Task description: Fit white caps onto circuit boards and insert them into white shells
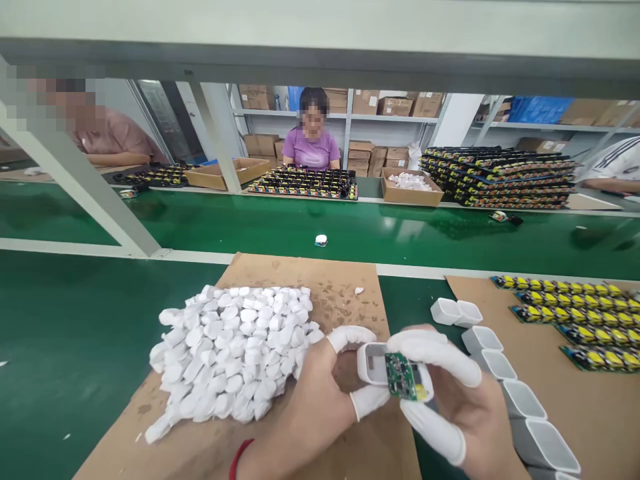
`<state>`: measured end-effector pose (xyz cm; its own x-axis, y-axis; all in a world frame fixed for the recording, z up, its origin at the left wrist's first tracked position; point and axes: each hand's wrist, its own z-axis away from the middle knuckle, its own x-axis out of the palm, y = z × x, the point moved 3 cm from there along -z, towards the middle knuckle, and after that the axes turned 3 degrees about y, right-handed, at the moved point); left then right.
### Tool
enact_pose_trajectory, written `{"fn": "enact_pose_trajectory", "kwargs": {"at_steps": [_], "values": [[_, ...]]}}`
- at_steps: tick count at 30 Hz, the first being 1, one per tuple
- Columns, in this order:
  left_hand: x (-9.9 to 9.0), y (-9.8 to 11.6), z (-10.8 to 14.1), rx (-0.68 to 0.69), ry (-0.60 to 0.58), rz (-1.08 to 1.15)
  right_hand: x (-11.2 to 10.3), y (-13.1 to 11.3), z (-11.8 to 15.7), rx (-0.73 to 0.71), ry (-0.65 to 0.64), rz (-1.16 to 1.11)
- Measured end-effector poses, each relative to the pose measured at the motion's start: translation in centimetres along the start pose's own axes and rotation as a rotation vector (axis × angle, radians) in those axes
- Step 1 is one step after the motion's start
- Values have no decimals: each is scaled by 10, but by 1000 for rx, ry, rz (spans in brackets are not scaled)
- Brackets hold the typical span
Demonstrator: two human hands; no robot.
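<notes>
My left hand [325, 393], with white covers on its thumb and finger, grips the left end of a white plastic case [371, 364]. My right hand [460, 393], also in white finger covers, pinches a small green circuit board [400, 375] with a yellow part at the right side of the case. The board stands tilted over the case opening; how far it sits inside cannot be made out. To the left, beside my left hand, a large heap of white wrapped pieces [240, 347] lies on brown cardboard [350, 267].
White open cases [523, 400] line the right side, beside rows of yellow-topped boards [575, 303]. Across the green belt [270, 223], which carries a small white-topped part [321, 241], sits a person in purple [313, 148]. A slanted metal post [85, 167] stands left; a beam runs overhead.
</notes>
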<state>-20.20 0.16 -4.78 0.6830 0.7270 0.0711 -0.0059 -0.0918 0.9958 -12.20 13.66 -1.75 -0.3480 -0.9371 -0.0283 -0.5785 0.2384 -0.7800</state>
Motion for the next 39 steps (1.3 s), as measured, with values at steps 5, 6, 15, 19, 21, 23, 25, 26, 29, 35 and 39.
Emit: {"fn": "enact_pose_trajectory", "kwargs": {"at_steps": [5,6,15,19,21,23,25,26,29,35,39], "values": [[1,1,5,14,-10,-91,2,-4,4,-17,-67,70],[2,2,6,5,-20,-94,2,-4,4,-16,-83,71],[4,10,9,74,-46,-112,3,-1,14,-28,-102,115],[4,13,10,104,-35,-138,2,-3,16,-79,-96,128],[4,13,11,113,-32,-137,2,-4,16,-81,-83,126],[4,13,11,115,-31,-156,1,-5,15,-56,-53,120],[4,13,11,113,-31,-171,2,-6,14,-48,-41,117],[4,13,11,116,-30,-173,3,-6,14,-56,-43,117],[3,12,10,139,-20,-157,4,-6,13,-99,-65,126],[4,14,10,141,-16,-144,5,-6,10,-129,-74,132],[5,19,9,169,-7,-112,6,-10,6,-206,-102,123]]}}
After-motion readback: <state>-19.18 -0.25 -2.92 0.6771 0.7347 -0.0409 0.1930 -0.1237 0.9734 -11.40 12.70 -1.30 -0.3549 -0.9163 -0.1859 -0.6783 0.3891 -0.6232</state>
